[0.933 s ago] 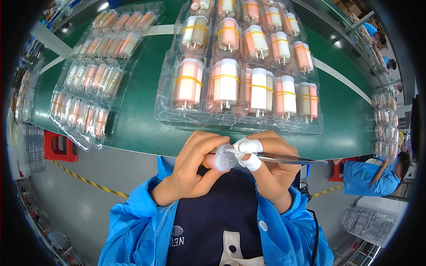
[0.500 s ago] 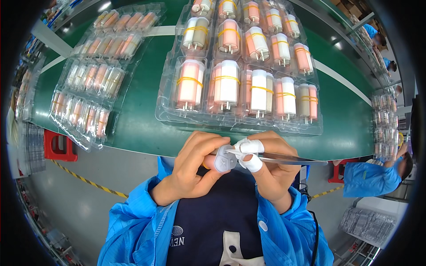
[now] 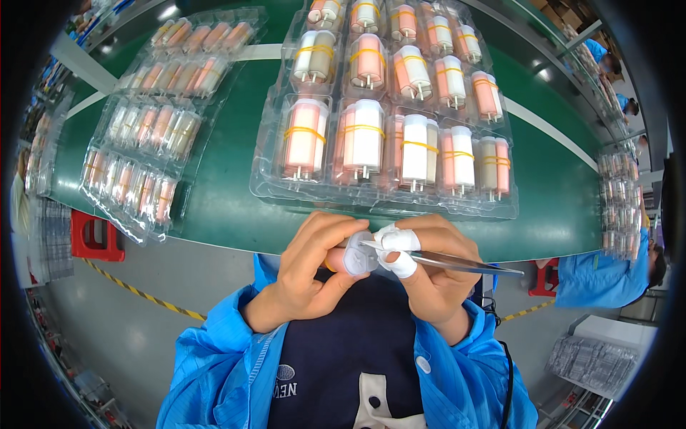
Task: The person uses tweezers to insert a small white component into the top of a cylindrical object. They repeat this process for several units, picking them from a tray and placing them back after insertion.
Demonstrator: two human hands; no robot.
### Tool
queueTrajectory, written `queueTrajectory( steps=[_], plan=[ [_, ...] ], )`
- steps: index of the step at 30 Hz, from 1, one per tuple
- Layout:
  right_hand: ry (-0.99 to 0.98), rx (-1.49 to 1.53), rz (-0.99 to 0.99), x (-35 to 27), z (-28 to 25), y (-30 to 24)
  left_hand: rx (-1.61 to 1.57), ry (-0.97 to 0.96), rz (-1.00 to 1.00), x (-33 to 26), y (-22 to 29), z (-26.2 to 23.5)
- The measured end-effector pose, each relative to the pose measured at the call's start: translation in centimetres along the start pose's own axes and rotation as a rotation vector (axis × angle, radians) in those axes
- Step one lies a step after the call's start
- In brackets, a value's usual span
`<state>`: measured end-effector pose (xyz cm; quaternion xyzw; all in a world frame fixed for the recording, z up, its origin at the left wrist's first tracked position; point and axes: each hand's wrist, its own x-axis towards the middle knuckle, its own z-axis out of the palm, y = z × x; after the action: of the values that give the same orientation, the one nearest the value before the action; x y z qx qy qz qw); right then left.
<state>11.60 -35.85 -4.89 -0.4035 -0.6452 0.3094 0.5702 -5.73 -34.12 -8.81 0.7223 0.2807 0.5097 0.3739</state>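
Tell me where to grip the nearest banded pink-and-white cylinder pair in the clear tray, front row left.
Grip the banded pair across its long flanks, just above the yellow band, coming straight down from above. It lies flat in its pocket of the clear tray, pins toward the person, so the ends are likely boxed in.

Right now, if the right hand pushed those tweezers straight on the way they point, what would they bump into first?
The right hand aims the tweezers leftward, and their tip already sits at the small white cylinder pinched in the left hand. That would probably be met first, though depth is unclear.
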Motion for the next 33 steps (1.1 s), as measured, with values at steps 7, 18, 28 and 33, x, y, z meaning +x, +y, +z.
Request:
queueTrajectory(
  steps=[7,18,28,33],
  plan=[
    [-0.063,-0.037,-0.003,0.6,-0.2,-0.6,0.082,-0.011,0.056,0.2,0.2,-0.1],
    [-0.324,-0.085,0.146,2.5,-1.9,-1.8,0.174,-0.120,0.194,-0.1,-0.2,0.3],
    [0.097,0.390,0.127,0.0,-2.3,-0.8,-0.339,0.011,-0.070,-0.4,0.3,0.2],
    [0.092,0.374,0.167,-0.6,-2.4,-0.7,-0.318,-0.005,-0.070,-0.4,0.4,0.3]
  ],
)
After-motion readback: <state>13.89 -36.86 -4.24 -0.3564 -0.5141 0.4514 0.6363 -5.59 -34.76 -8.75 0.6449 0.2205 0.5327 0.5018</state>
